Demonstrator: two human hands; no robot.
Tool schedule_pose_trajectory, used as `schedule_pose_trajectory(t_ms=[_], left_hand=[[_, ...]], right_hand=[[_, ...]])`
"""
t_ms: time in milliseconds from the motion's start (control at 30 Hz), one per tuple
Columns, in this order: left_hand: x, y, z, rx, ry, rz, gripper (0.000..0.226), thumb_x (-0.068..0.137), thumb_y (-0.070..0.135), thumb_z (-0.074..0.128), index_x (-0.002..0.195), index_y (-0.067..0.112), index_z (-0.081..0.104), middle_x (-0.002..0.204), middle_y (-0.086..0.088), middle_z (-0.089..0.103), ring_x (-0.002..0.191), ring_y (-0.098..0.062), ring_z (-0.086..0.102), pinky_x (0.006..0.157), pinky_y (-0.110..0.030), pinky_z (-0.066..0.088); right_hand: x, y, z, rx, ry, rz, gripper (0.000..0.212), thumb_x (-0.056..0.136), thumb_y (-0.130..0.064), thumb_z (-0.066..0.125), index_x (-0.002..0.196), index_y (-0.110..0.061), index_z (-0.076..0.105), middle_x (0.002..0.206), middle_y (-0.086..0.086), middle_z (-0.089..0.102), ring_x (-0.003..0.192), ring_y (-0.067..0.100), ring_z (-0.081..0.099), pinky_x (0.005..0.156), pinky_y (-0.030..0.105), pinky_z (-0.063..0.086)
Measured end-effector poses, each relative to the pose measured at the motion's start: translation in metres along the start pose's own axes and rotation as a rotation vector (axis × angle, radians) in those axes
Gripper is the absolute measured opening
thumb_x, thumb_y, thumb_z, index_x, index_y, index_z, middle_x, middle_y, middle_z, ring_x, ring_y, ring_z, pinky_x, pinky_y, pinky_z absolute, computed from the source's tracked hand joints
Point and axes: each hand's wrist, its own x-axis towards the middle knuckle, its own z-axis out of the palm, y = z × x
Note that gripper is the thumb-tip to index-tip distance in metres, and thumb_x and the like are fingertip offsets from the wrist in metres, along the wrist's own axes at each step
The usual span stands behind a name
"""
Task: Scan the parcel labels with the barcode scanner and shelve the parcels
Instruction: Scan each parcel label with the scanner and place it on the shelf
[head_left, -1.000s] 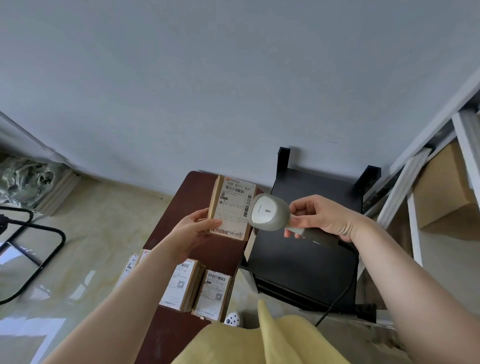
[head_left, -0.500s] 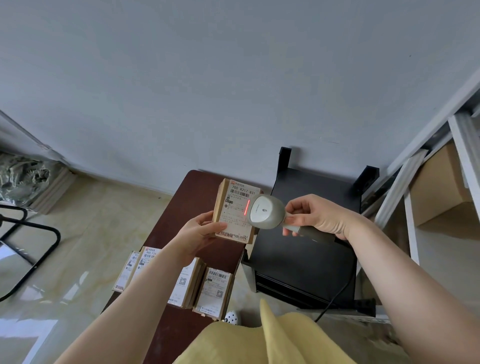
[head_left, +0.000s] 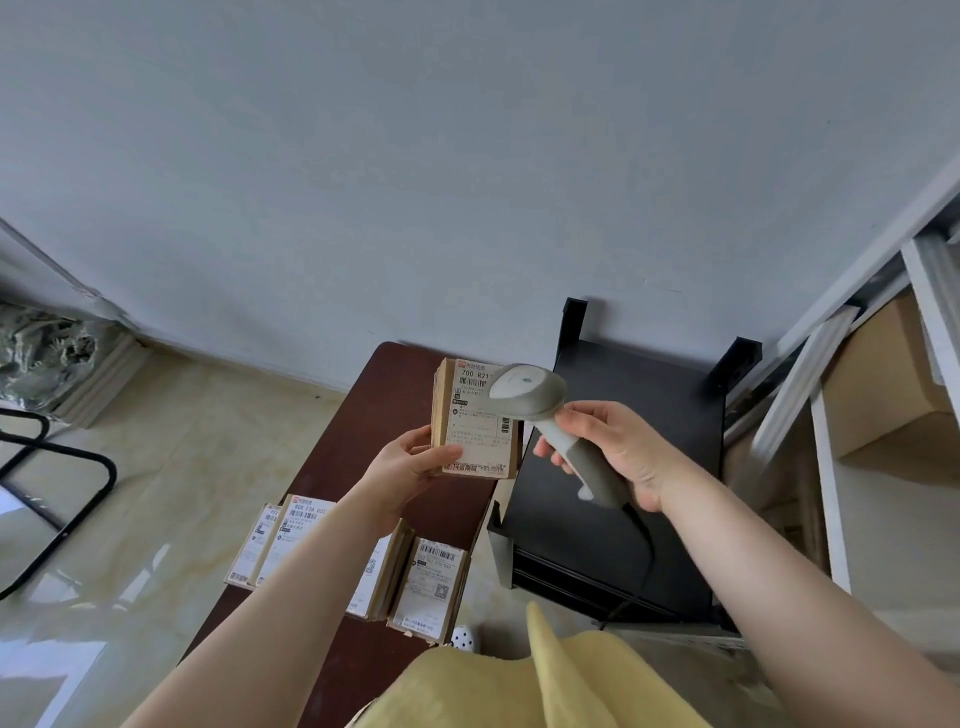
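My left hand (head_left: 413, 467) grips a small brown cardboard parcel (head_left: 475, 431) by its lower left corner, with the white label facing me, above the dark brown table (head_left: 363, 415). My right hand (head_left: 613, 452) holds the grey barcode scanner (head_left: 545, 410) by its handle. The scanner's head overlaps the label's upper right corner, and no red light shows. Several more labelled parcels (head_left: 431, 587) lie flat on the table below, partly hidden by my left forearm.
A black stand (head_left: 623, 519) sits right of the table, with the scanner's cable trailing over it. White shelving (head_left: 883, 441) holding a large cardboard box (head_left: 883, 384) rises at the right. A black metal frame (head_left: 57, 499) stands on the glossy floor at the left.
The scanner's red beam on the label has gone out. My right hand has tilted the scanner upward and drawn it slightly right. The parcel stays in my left hand.
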Motion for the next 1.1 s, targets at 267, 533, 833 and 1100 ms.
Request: schedule_pose_trajectory(t_ms=[267,533,833,1100], left_hand=[[0.013,-0.011,0.012,0.041,0.074,0.007,0.042,0.081,0.019,0.083,0.117,0.023,0.061,0.109,-0.008,0.077,0.108,-0.026,0.072,0.107,-0.043,0.050],[0.017,-0.013,0.016,0.042,0.079,0.009,0.042,0.080,0.020,0.083,0.115,0.025,0.060,0.107,-0.006,0.078,0.104,-0.024,0.073,0.100,-0.037,0.052],[0.017,-0.015,0.019,0.030,0.090,-0.002,0.041,0.081,0.020,0.083,0.115,0.026,0.060,0.109,-0.007,0.077,0.105,-0.022,0.072,0.106,-0.039,0.050],[0.016,-0.015,0.020,0.029,0.084,-0.013,0.076,0.069,0.031,0.090,0.135,0.018,0.055,0.110,-0.004,0.077,0.107,-0.022,0.072,0.111,-0.044,0.046]], right_hand=[[0.008,0.006,0.054,0.527,0.160,0.131,0.050,0.081,-0.044,0.068,0.108,-0.001,0.068,0.089,0.011,0.074,0.067,0.014,0.060,0.071,0.028,0.050],[0.008,0.007,0.065,0.549,0.257,0.131,0.037,0.093,-0.040,0.063,0.099,-0.004,0.070,0.089,0.009,0.075,0.067,0.014,0.060,0.073,0.029,0.051],[0.004,0.011,0.057,0.547,0.259,0.127,0.041,0.088,-0.042,0.066,0.102,-0.004,0.071,0.092,0.009,0.076,0.069,0.013,0.061,0.075,0.029,0.051],[0.007,0.024,0.046,0.569,0.270,0.137,0.041,0.089,-0.041,0.065,0.109,-0.005,0.070,0.094,0.009,0.075,0.072,0.013,0.061,0.073,0.028,0.051]])
